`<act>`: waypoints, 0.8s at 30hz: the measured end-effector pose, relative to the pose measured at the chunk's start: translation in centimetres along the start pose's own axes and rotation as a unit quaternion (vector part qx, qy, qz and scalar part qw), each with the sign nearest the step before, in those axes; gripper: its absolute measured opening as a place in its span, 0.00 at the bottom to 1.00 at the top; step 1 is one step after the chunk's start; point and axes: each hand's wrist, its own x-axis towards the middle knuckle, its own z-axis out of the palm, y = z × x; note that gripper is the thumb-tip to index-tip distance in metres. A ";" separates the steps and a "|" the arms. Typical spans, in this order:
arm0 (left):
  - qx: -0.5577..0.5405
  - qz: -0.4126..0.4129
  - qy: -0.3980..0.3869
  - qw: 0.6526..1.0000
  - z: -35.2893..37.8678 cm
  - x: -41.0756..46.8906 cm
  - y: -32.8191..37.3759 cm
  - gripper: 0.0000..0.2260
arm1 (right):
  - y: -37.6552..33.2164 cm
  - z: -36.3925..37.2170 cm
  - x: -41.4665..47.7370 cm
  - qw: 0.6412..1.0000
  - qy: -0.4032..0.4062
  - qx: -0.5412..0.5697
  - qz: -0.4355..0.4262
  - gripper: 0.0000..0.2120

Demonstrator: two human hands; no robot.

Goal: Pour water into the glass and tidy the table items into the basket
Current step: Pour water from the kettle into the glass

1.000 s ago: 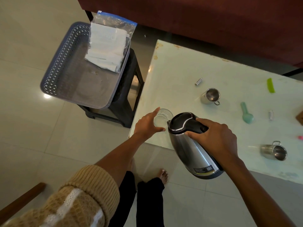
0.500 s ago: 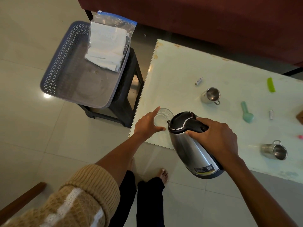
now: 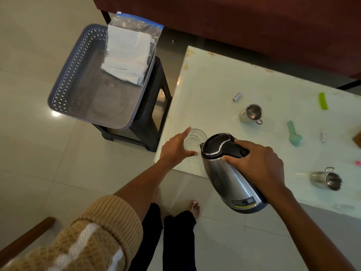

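Two hands share the work at the near left corner of the table point(image 3: 214, 79). From my remote seat I see the left hand point(image 3: 174, 150) wrapped round the glass point(image 3: 196, 138), with the forefinger along its far side and the thumb along its near side. The right hand point(image 3: 256, 163) has its fingers point(image 3: 234, 160) curled tight round the black handle of the electric kettle point(image 3: 228, 178). The glass is clear and upright, standing just inside that corner; I cannot tell whether it holds any water. The kettle is brushed steel with a black lid and base. It is tipped forward with its spout at the glass's rim, and its body hangs out past the table's near edge above the floor tiles. The left hand hides the glass's left side, and the kettle lid crowds its right rim. Further back lie a battery point(image 3: 237, 96) and an upright steel cup point(image 3: 251, 113). To the right are a mint green spoon point(image 3: 294, 133), a second battery point(image 3: 323, 136) and a green plastic strip point(image 3: 323, 100). A second steel cup point(image 3: 328, 179) lies on its side near the table's front edge. Left of the table, a grey latticed basket point(image 3: 78, 75) sits on a dark stool point(image 3: 154, 106), with a zip bag point(image 3: 132, 53) of white folded material leaning in its far right corner.
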 end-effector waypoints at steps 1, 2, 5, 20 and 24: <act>0.002 0.001 0.001 1.000 0.0 0.0 0.0 0.41 | 0.0 0.0 0.0 1.000 0.001 0.001 0.002 0.27; 0.004 0.001 0.003 1.000 0.0 0.0 0.0 0.41 | 0.0 0.0 0.0 1.000 0.002 0.000 0.002 0.27; 0.009 0.002 0.007 1.000 0.0 -0.1 0.0 0.41 | 0.0 0.0 0.0 1.000 0.000 -0.003 -0.001 0.27; 0.017 0.001 0.011 1.000 -0.1 -0.2 0.0 0.41 | 0.2 0.4 0.1 1.000 0.002 0.000 0.002 0.27; 0.019 0.001 0.013 1.000 -0.1 -0.2 0.1 0.41 | 0.2 0.4 0.2 1.000 0.002 -0.001 0.006 0.27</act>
